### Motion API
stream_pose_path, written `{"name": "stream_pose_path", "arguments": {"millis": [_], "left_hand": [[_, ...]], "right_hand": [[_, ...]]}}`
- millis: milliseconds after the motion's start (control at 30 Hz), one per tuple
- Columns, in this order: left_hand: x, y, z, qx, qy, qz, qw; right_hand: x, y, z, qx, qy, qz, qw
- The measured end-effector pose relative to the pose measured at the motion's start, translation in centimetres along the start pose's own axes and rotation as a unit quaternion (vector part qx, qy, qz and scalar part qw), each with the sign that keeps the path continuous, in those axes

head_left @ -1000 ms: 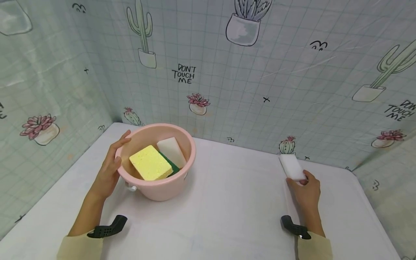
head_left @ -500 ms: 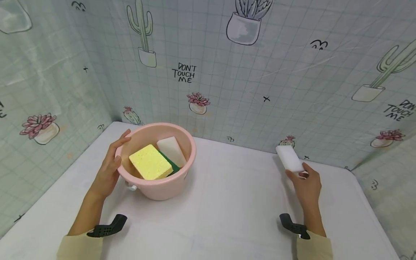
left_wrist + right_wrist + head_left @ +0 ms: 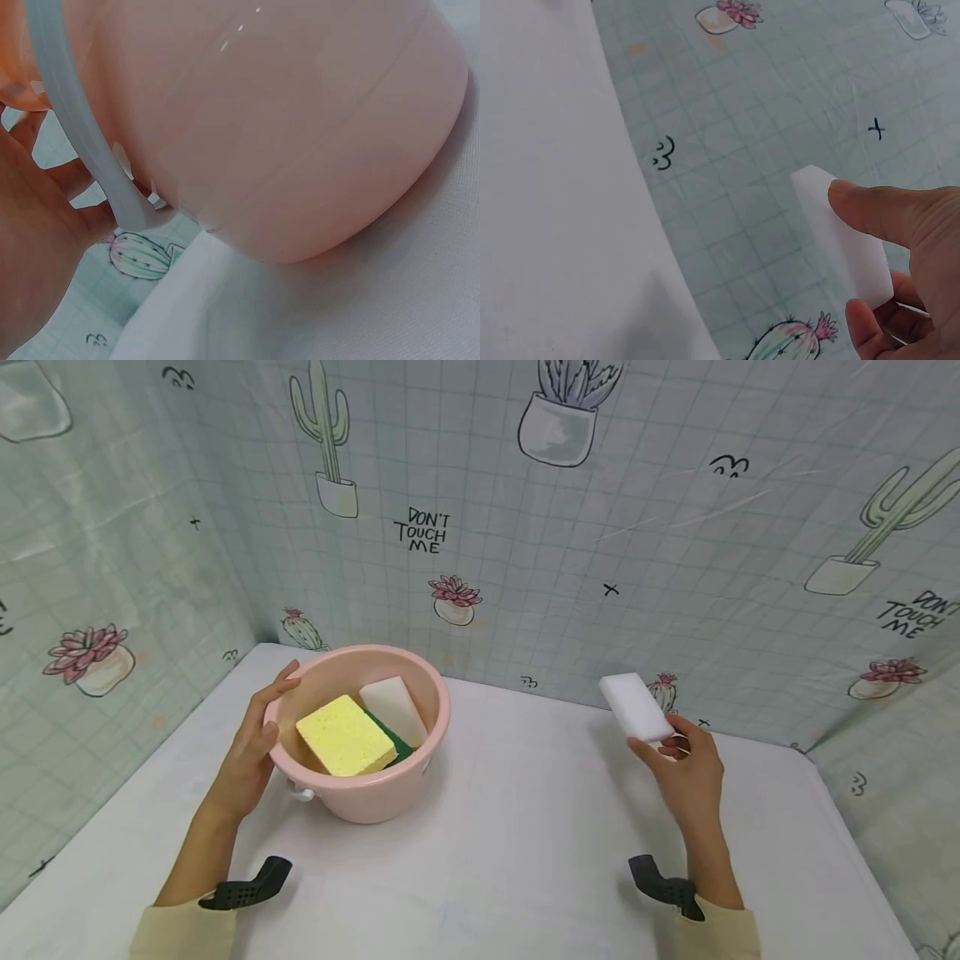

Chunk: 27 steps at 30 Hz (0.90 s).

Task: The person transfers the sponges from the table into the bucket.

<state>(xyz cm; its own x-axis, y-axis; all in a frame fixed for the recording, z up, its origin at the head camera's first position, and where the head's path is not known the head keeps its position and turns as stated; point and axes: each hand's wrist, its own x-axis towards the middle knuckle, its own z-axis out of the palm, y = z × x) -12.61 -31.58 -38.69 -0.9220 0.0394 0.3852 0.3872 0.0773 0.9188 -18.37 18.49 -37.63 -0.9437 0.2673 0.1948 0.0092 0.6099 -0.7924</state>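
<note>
My left hand (image 3: 251, 752) holds the left side of a pink bucket (image 3: 367, 797), with fingertips at the rim. In the left wrist view, its fingers lie behind the grey handle (image 3: 75, 120) against the bucket wall. Inside the bucket lie a yellow sponge (image 3: 347, 737) with a dark green scouring layer (image 3: 397, 745) beside it, and a white block (image 3: 393, 706). On the right, my right hand (image 3: 690, 768) pinches a white sponge block (image 3: 636, 706) by its near end, thumb and fingers on opposite edges. The block is held above the table.
A white-covered table (image 3: 510, 860) spreads under both hands. Behind it and at both sides hangs a curtain (image 3: 495, 510) printed with cactus pots, close to the table's back edge. A black strap mount (image 3: 251, 887) sits on each wrist.
My right hand has lifted the white sponge block off the table and moved it left, towards the bucket. The left hand and bucket have stayed in place.
</note>
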Motion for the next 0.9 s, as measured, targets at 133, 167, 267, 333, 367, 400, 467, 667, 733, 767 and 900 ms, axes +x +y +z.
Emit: {"name": "stream_pose_path", "arguments": {"millis": [133, 167, 267, 333, 367, 400, 467, 667, 733, 767, 900], "left_hand": [[0.1, 0.0, 0.1, 0.002, -0.001, 0.002, 1.0000], [0.1, 0.0, 0.1, 0.002, -0.002, 0.002, 1.0000], [0.1, -0.1, 0.0, 0.003, -0.002, 0.003, 1.0000], [0.0, -0.2, 0.0, 0.003, -0.002, 0.005, 1.0000], [0.0, -0.2, 0.0, 0.003, -0.002, 0.005, 1.0000], [-0.1, -0.3, 0.0, 0.003, -0.001, 0.005, 1.0000], [-0.1, -0.3, -0.1, 0.005, 0.000, 0.004, 1.0000], [-0.1, -0.5, 0.0, 0.000, 0.001, 0.003, 1.0000], [-0.1, -0.5, 0.0, 0.001, 0.003, 0.004, 1.0000], [-0.1, -0.4, 0.0, 0.004, 0.004, 0.005, 1.0000], [-0.1, -0.3, -0.1, 0.012, 0.004, 0.003, 0.9999]], "right_hand": [[-0.5, -0.9, 0.0, 0.010, 0.006, -0.027, 0.9996], [-0.7, -1.1, -0.1, 0.011, 0.008, -0.033, 0.9993], [-1.1, -1.8, -0.2, 0.016, 0.013, -0.051, 0.9985], [-1.3, -2.3, -0.2, 0.023, 0.013, -0.064, 0.9976], [-1.5, -2.5, -0.2, 0.028, 0.013, -0.072, 0.9969], [-1.5, -2.8, -0.1, 0.032, 0.013, -0.081, 0.9961], [-1.7, -3.2, 0.2, 0.040, 0.012, -0.099, 0.9942], [-2.3, -4.5, 1.5, 0.044, 0.005, -0.142, 0.9888], [-2.5, -5.0, 2.1, 0.047, -0.001, -0.158, 0.9864], [-2.6, -5.3, 2.5, 0.050, -0.006, -0.166, 0.9849], [-3.0, -6.5, 3.8, 0.057, -0.030, -0.197, 0.9783]]}}
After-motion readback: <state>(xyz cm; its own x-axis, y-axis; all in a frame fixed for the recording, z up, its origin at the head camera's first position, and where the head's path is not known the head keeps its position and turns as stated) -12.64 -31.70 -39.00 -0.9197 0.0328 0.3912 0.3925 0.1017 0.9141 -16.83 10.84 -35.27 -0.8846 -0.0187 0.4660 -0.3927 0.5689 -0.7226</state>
